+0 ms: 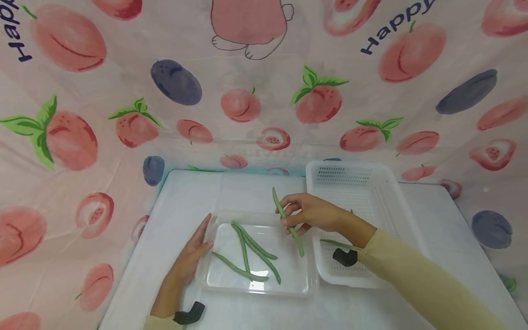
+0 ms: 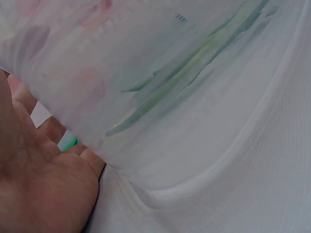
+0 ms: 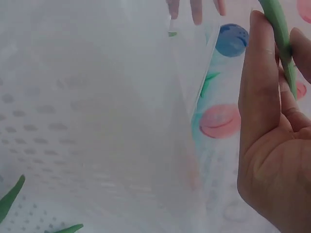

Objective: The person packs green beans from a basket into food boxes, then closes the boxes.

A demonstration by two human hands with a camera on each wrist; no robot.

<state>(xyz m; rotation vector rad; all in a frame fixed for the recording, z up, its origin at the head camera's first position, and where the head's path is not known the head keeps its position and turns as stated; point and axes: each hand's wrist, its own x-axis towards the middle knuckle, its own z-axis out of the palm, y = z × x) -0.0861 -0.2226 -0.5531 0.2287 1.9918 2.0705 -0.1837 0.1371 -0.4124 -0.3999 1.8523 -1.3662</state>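
Observation:
My right hand [image 1: 315, 213] pinches a long green bean [image 1: 298, 243] between thumb and fingers, above the right end of a clear plastic box [image 1: 284, 292]. In the right wrist view the same green bean [image 3: 278, 22] slants between the thumb and fingers. Several green beans [image 1: 243, 250] lie loosely crossed on the box's floor. At the box's left side, my left hand [image 1: 187, 261] rests against the wall with fingers extended and the thumb near the rim. The left wrist view shows that hand [image 2: 48, 179] beside the translucent wall, beans blurred through it.
A white perforated basket [image 1: 402, 220] stands right of the box, partly under my right forearm. A green bean [image 1: 330, 242] lies inside it; the sleeve hides part of the interior. Fruit-printed cloth [image 1: 272, 101] hangs behind the white table [image 1: 165, 206].

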